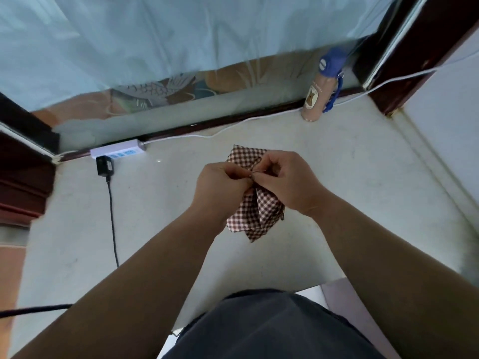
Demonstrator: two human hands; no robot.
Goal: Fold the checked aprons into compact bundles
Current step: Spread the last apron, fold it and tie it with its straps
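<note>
A brown-and-white checked apron (255, 216), bunched into a small bundle, is held above the pale counter (160, 216) at the centre of the view. My left hand (220, 186) grips the bundle's middle from the left with curled fingers. My right hand (282, 177) pinches a thin string of the apron right beside the left fingers. One corner of the cloth sticks out above the hands and a larger flap hangs below them. The part of the bundle between the hands is hidden.
A white power strip (118, 151) with a black plug (105, 165) and cable lies at the back left. A beige folded umbrella with a blue handle (317, 95) leans at the back right by the window sill. Dark wood frames (414, 55) flank both sides.
</note>
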